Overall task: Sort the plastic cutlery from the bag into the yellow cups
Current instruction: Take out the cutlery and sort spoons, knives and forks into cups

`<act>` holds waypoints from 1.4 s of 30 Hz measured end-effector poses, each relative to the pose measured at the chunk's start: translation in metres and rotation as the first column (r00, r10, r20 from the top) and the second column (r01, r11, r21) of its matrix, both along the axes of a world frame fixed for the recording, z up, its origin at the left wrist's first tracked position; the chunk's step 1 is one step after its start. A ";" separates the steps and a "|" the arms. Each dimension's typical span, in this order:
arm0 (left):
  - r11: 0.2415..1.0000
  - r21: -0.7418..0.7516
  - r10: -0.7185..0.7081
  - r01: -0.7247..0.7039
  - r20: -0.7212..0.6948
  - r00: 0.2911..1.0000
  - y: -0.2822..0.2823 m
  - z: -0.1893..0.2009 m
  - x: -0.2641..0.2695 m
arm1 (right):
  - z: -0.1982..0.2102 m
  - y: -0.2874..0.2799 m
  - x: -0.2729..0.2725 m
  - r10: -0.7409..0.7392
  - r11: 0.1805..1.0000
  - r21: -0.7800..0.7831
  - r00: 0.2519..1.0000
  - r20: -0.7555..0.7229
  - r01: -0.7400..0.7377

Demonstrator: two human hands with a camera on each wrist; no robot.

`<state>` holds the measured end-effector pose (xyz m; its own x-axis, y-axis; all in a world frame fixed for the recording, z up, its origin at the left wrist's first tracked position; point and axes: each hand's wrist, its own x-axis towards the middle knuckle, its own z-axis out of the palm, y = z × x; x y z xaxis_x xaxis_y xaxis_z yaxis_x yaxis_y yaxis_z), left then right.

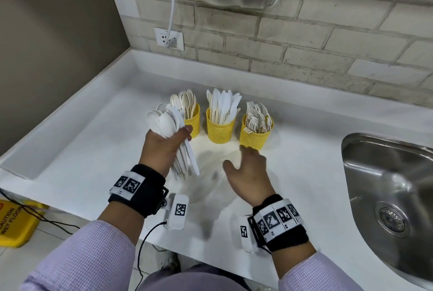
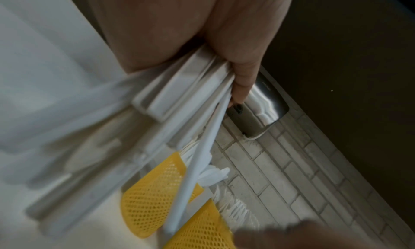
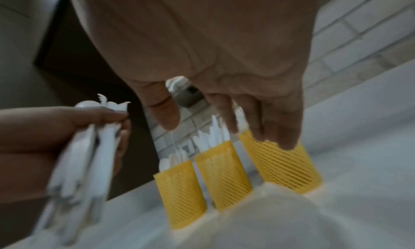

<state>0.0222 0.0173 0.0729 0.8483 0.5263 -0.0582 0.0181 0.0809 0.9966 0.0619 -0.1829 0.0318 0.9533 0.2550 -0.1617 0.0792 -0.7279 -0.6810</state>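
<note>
Spoon bundle [image 1: 171, 126] within left fingers [image 1: 187, 130]

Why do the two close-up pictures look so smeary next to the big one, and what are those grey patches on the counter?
Head view: sharp, evenly lit; the grey patches on the counter are soft shadows of the hands. Left wrist view: the spoon bundle is smeared, the brick wall sharper. Right wrist view: the right hand and yellow cups are blurred and dim.

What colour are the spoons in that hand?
White: the bunch of plastic spoons gripped by the left hand is plain white, clearest in the head view.
</note>
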 end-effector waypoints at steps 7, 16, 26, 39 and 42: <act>0.991 0.068 -0.121 0.111 0.161 0.979 -0.021 0.034 0.006 | 0.033 0.028 -0.014 0.336 0.882 0.310 0.935 0.113 -0.354; 0.963 0.106 -0.263 0.249 0.155 0.952 -0.043 0.048 -0.001 | 0.045 0.046 -0.006 0.388 0.695 0.675 0.920 -0.060 -0.249; 0.895 0.220 -0.400 0.388 0.012 0.916 -0.039 0.046 0.001 | 0.040 0.050 -0.011 0.233 0.726 0.685 0.960 -0.153 -0.067; 0.955 0.253 -0.181 0.155 0.083 0.980 -0.049 0.036 0.009 | 0.032 0.044 -0.003 0.279 0.718 0.688 0.949 -0.145 -0.106; 0.955 0.221 -0.230 0.200 0.116 0.966 -0.046 0.039 0.013 | 0.020 0.038 0.000 0.379 0.677 0.736 0.859 -0.344 -0.004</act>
